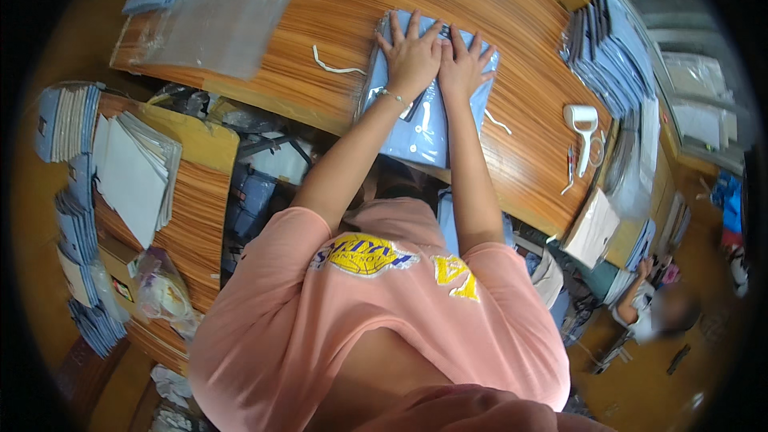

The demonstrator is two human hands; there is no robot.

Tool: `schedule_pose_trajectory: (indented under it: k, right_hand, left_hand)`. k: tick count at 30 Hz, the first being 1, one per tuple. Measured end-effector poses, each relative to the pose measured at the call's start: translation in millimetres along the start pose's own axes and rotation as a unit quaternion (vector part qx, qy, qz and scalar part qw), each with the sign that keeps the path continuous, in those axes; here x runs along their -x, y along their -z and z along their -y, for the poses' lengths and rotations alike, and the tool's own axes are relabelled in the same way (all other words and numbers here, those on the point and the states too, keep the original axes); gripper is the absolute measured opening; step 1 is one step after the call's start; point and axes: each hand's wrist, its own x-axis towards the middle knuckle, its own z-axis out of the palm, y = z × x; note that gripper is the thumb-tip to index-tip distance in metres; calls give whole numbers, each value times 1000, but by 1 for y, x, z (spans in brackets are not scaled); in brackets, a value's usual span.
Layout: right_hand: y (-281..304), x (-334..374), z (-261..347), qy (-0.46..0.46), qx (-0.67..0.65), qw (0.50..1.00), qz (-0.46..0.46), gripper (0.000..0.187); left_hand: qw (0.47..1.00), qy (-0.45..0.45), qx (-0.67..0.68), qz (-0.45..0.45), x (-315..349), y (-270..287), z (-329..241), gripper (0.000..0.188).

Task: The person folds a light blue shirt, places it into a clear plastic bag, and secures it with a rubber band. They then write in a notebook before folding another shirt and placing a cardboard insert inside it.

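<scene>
A folded light-blue shirt (418, 130) in a clear plastic bag lies on the wooden table (320, 24), its near end at the table's front edge. My left hand (410, 56) presses flat on its upper part with the fingers spread. Beside it, thumbs close together, my right hand (464, 68) also lies flat on the bag, fingers apart. Neither hand grips anything. Under the hands the collar area is mostly hidden. White strips lie on the table to either side of the shirt.
At the right stand stacked bagged blue shirts (612, 56) and a white lint roller (582, 124). Clear plastic bags (216, 32) lie at the far left. On a left side table are white boards (132, 176) and more shirts (76, 224). Another person (648, 308) sits at lower right.
</scene>
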Motion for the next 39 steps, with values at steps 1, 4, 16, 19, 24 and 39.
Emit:
schedule_pose_trajectory:
  k: [1, 4, 16, 19, 24, 39]
  right_hand:
    - [2, -1, 0, -10, -27, 1000, 4, 41]
    - [8, -9, -3, -36, -92, 995, 29, 47]
    - [10, -161, -41, 22, -100, 838, 536, 55]
    - [33, -144, -42, -19, -38, 822, 568, 64]
    - [54, -129, -26, 79, -12, 830, 552, 78]
    - [41, -35, -69, -328, -520, 731, 298, 78]
  left_hand:
    - [1000, 4, 2, 15, -1, 0, 2, 39]
    - [996, 39, 24, 82, -11, 4, 3, 45]
    - [841, -72, 119, 522, -146, 5, 30, 71]
    - [785, 32, 48, 617, -142, 14, 12, 72]
    - [790, 36, 52, 610, -137, 25, 10, 80]
    - [743, 295, 481, 360, -39, 44, 57, 69]
